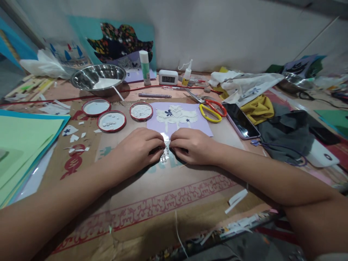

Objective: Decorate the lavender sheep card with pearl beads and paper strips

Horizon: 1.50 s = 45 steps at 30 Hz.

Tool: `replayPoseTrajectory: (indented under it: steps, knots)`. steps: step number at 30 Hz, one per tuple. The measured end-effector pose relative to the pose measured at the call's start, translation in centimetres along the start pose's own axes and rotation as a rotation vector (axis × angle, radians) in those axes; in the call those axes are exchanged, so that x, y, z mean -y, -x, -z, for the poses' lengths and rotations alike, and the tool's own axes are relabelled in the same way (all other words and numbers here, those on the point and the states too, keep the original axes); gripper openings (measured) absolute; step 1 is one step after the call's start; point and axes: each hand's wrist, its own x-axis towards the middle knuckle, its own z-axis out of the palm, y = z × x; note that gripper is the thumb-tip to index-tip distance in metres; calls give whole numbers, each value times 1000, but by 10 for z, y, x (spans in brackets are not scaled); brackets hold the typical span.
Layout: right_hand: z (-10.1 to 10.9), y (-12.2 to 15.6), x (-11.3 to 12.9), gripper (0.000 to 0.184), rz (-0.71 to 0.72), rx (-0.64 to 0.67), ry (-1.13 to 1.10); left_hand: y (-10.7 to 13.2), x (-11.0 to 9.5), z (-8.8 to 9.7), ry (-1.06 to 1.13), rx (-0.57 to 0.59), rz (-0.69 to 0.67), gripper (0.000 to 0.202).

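My left hand and my right hand meet near the middle of the table, fingers curled and pinching. Between the fingertips is a small clear, shiny piece with rows of pearl beads; whether it is a bag or a sheet I cannot tell. Just beyond lies a lilac card with a white cloud-like cut-out, edged with small pearls and bearing dark blue flowers. White pearls fill a red-rimmed lid left of the card. A second lid holds several larger pearls.
Scissors and a phone lie to the right, near crumpled cloths. At the back stand a metal bowl, a glue stick, a digital clock and a glue bottle. Coloured paper is stacked left.
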Motion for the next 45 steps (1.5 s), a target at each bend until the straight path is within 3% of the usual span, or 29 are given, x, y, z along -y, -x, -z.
replayPoseTrajectory:
  steps: [14, 17, 21, 29, 32, 36, 38, 41, 45]
  knots:
    - [0, -1, -1, 21, -16, 33, -45, 0, 1, 1, -29, 67, -18, 19]
    - [-1, 0, -2, 21, -3, 19, -28, 1, 1, 0, -20, 39, -14, 19]
    - [-2, 1, -3, 25, 30, -34, -25, 5, 2, -1, 10, -23, 36, 18]
    - [-3, -1, -1, 26, 21, -24, -29, 3, 2, 7, 19, 21, 100, 19]
    - [-5, 0, -2, 25, 21, -61, -30, 5, 13, 16, -21, -13, 172, 26]
    - [-7, 0, -4, 24, 7, -127, -74, 5, 43, 34, -171, -160, 402, 30]
    - [-8, 0, -6, 22, 0, -155, -109, 1, 57, 43, -244, -137, 456, 33]
    - [-8, -1, -7, 21, -3, -174, -144, -12, 72, 53, -324, -38, 434, 33]
    - [-9, 0, -8, 20, -24, -176, -181, -31, 83, 51, -319, 41, 283, 28]
